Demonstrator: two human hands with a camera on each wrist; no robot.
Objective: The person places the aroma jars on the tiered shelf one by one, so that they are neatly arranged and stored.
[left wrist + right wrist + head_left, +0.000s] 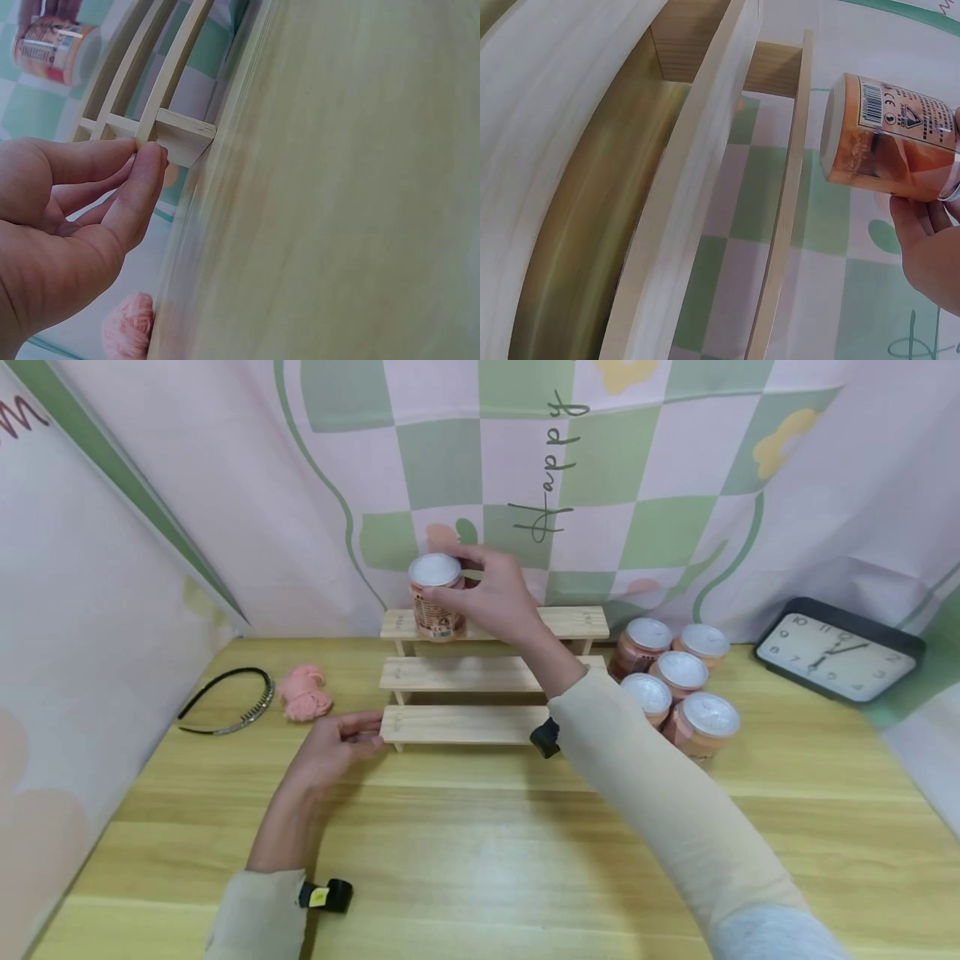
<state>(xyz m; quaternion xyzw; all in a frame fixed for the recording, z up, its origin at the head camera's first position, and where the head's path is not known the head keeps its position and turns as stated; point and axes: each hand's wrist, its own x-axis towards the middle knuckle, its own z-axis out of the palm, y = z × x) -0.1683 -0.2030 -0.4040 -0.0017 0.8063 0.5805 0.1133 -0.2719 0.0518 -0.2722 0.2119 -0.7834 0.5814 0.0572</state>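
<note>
A three-tier wooden step rack stands on the table against the curtain. My left hand is at the left end of its lowest shelf; in the left wrist view, thumb and fingertips pinch the shelf's corner. Over the left part of the top shelf, my right hand grips a jar with a silvery lid and an orange printed label. The right wrist view shows the jar's pale base apart from the top shelf's edge. Part of the right hand lies outside that view.
Several similar jars stand in a group right of the rack, partly behind my right sleeve. A black-framed clock leans farther right. To the left lie pink yarn and a black headband. A checkered curtain hangs behind.
</note>
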